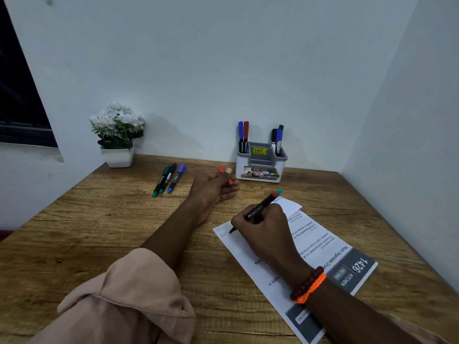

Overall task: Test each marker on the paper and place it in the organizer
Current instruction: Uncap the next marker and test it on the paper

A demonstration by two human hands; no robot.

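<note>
Pressing the marker [258, 211] tip to the paper [323, 247], our right grip [260, 232] clasped its barrel; our left grip [213, 187], beyond it, enclosed the orange cap [220, 170].

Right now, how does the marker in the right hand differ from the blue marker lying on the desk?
The held marker is uncapped, tip on the paper; the blue marker is capped and lies flat on the desk. The held one has a red end band; the other a blue cap. Both have black barrels.

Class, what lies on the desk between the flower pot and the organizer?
In the head view: three loose markers and the left hand holding a red cap.
</note>
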